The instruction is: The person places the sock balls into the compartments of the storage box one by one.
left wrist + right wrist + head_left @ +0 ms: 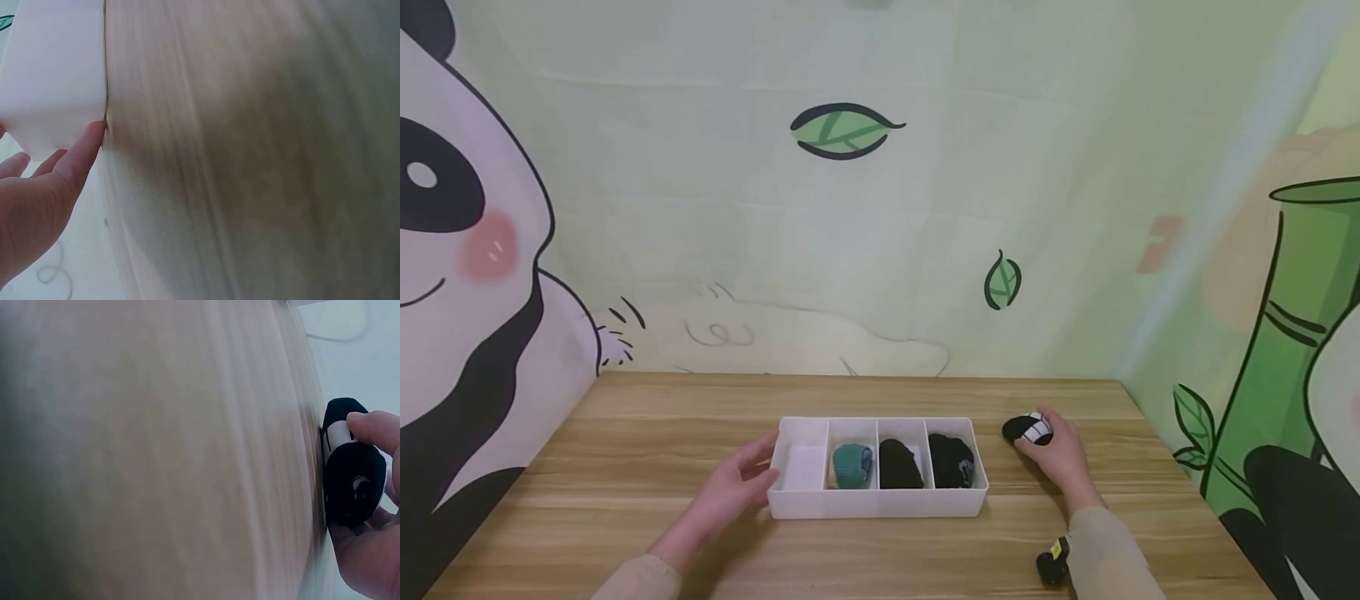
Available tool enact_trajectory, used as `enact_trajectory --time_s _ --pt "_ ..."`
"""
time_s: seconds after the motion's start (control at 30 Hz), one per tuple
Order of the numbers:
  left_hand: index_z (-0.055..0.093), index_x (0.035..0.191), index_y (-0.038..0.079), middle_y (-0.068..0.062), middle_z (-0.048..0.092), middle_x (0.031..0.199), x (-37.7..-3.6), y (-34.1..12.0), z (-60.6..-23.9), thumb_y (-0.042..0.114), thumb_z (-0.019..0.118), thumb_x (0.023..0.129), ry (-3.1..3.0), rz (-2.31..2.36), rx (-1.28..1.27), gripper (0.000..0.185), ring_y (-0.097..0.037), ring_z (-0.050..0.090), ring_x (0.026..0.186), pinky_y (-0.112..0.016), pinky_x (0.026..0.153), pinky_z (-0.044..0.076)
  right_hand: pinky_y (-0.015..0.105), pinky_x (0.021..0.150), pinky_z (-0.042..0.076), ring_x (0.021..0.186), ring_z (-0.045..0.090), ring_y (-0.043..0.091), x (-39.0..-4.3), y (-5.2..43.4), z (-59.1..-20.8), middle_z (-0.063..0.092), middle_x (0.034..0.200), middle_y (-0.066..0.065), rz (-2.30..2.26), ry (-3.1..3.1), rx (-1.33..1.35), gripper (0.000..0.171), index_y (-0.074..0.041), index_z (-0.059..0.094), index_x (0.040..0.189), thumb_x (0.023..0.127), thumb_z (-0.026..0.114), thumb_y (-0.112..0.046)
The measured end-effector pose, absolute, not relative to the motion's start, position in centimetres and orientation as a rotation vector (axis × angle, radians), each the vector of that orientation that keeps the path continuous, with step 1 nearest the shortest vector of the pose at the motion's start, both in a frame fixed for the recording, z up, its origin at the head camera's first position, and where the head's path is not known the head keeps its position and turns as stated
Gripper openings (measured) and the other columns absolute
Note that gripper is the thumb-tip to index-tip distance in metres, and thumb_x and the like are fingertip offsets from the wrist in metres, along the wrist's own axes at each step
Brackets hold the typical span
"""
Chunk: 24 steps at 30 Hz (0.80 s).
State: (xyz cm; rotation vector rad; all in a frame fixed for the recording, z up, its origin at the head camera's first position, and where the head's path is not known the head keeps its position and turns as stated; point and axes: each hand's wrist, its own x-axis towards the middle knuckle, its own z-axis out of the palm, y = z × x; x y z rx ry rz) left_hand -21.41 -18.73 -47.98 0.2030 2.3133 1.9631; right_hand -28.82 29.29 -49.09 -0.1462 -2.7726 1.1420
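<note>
A white four-compartment box (874, 503) sits on the wooden table. My left hand (733, 482) touches the box's left end with extended fingers; in the left wrist view a fingertip (95, 127) meets its lower edge by the tabletop. To the box's right, my right hand (1060, 450) grips a rolled black-and-white sock (1027, 428) between thumb and fingers. The right wrist view shows that sock (355, 481) low at the table surface. From left to right the box has a bare compartment, a rolled teal sock (852, 465), a black sock (899, 465) and a dark patterned sock (951, 460).
A small black device with a yellow mark (1054, 563) is at the right sleeve. Behind the table (685, 400) hangs a printed cloth backdrop (880, 250) with a panda, leaves and bamboo.
</note>
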Motion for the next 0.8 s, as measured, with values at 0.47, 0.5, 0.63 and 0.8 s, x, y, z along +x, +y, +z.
enact_trajectory --time_s 0.47,0.5,0.63,0.8 --pt "0.033 0.153 0.002 -0.029 0.038 0.150 -21.2 -18.7 -47.7 0.002 0.059 0.097 2.320 1.948 0.196 0.062 -0.046 0.044 0.132 -0.040 0.091 0.055 0.058 0.109 0.031 0.132 0.036 0.048 -28.1 29.3 -48.2 0.035 0.146 0.035 1.265 -2.733 -0.134 0.073 0.005 0.034 0.148 0.088 0.071 -0.015" --pt "0.033 0.153 0.002 -0.029 0.038 0.150 -21.2 -18.7 -47.7 0.002 0.059 0.097 2.320 1.946 0.199 0.062 -0.046 0.044 0.132 -0.041 0.091 0.054 0.058 0.109 0.031 0.133 0.036 0.047 -28.1 29.2 -48.0 0.035 0.146 0.034 1.273 -2.722 -0.125 0.073 0.005 0.034 0.148 0.088 0.071 -0.016" --pt "0.033 0.153 0.002 -0.029 0.037 0.150 -21.3 -18.7 -47.7 0.001 0.059 0.097 2.319 1.945 0.201 0.062 -0.046 0.043 0.132 -0.041 0.091 0.054 0.056 0.110 0.032 0.133 0.037 0.045 -28.0 29.0 -47.2 0.037 0.147 0.032 1.273 -2.686 -0.081 0.071 0.004 0.036 0.147 0.088 0.070 -0.016" --pt "0.032 0.153 0.002 -0.028 0.037 0.151 -21.3 -18.7 -47.7 0.003 0.059 0.097 2.325 1.933 0.192 0.062 -0.046 0.044 0.132 -0.041 0.091 0.054 0.056 0.110 0.031 0.134 0.036 0.045 -27.8 28.2 -46.1 0.037 0.147 0.032 1.252 -2.660 -0.045 0.070 0.004 0.038 0.147 0.088 0.071 -0.017"
